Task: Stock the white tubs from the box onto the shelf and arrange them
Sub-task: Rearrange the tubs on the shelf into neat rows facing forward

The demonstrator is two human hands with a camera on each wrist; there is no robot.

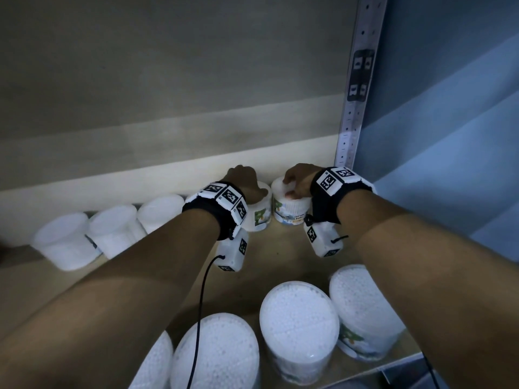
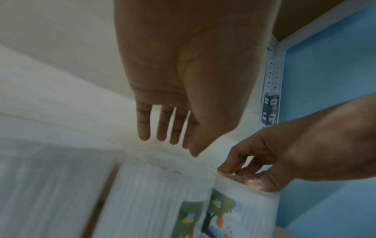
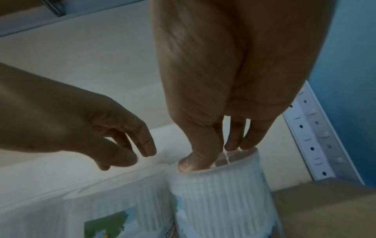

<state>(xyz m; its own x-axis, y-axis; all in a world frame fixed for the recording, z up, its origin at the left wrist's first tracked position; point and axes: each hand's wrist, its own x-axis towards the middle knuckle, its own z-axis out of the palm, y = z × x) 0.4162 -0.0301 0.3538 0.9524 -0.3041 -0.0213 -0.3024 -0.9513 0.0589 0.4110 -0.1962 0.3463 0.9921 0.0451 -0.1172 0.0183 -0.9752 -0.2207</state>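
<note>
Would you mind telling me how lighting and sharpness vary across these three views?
Head view: dim, with the wall banded by shadow, bowed edges, and overexposed back-row tubs. Left wrist view: brighter, but the near tub is motion-smeared. Right wrist view: the right hand is backlit and dark.

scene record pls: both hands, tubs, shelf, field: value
left hand: fingers straight, just above a back-row tub, contact unclear
right hand: thumb and fingertips grip lid rim of the rightmost back-row tub
back row: five tubs along the rear wall
front row: four tubs at the near edge
shelf: brown board, metal upright on the right
</note>
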